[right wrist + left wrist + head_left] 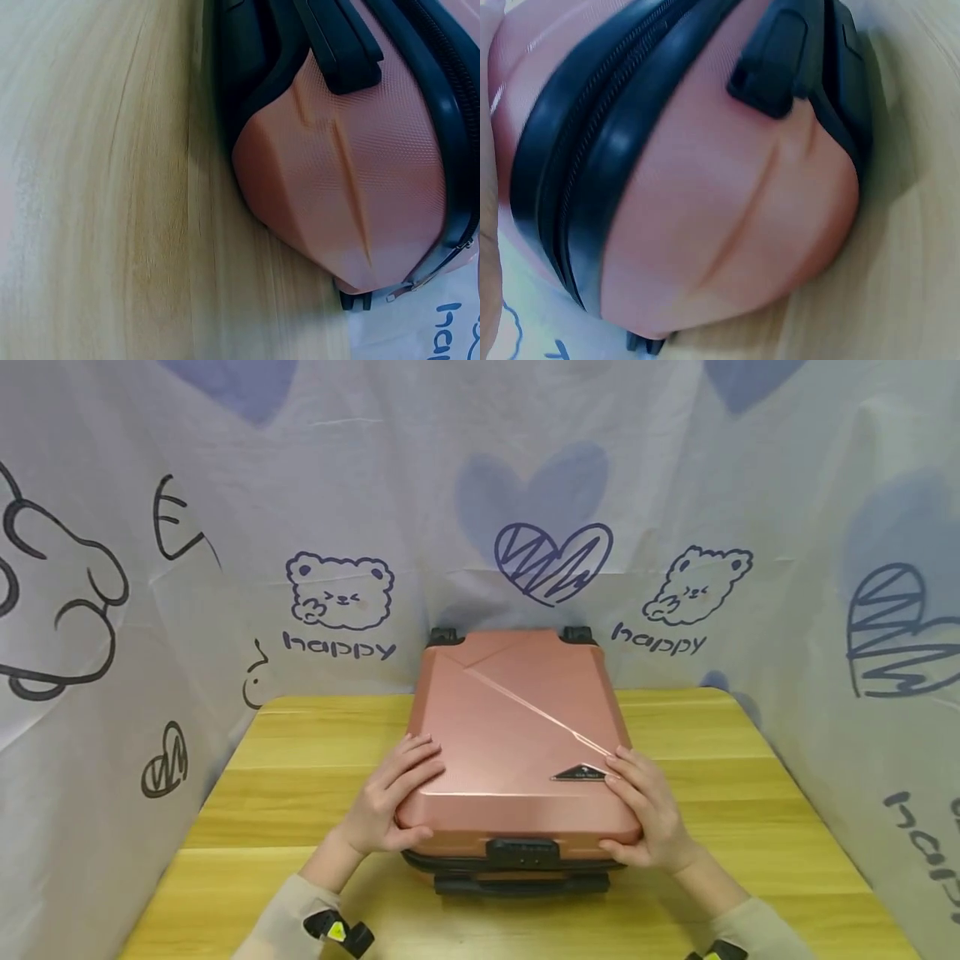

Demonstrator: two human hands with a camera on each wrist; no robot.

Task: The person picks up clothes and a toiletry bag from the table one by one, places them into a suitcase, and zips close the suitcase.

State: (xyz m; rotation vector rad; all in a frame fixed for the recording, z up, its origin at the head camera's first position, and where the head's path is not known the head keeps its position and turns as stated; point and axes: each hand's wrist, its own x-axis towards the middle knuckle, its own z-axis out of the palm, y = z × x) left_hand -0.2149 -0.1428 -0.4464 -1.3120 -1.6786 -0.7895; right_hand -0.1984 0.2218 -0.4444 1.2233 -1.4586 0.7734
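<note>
A rose-pink hard-shell suitcase (517, 718) lies flat on a wooden table, its wheels at the far end. My left hand (390, 797) grips its near left corner, fingers over the top and thumb at the front edge. On the near right corner my right hand (648, 810) holds on in the same way, beside a small dark triangular badge (581, 772). A black lock (522, 852) sits at the middle of the front, above a black handle (521, 885). Both wrist views show the black zipper band (592, 142) along the side; there it appears closed.
The yellow wood-grain table (315, 777) reaches out on both sides of the suitcase. Behind and beside it hangs a pale cloth (420, 468) with hearts and bear drawings; the suitcase's far end is close to it. Black straps with small devices (337, 931) are on both wrists.
</note>
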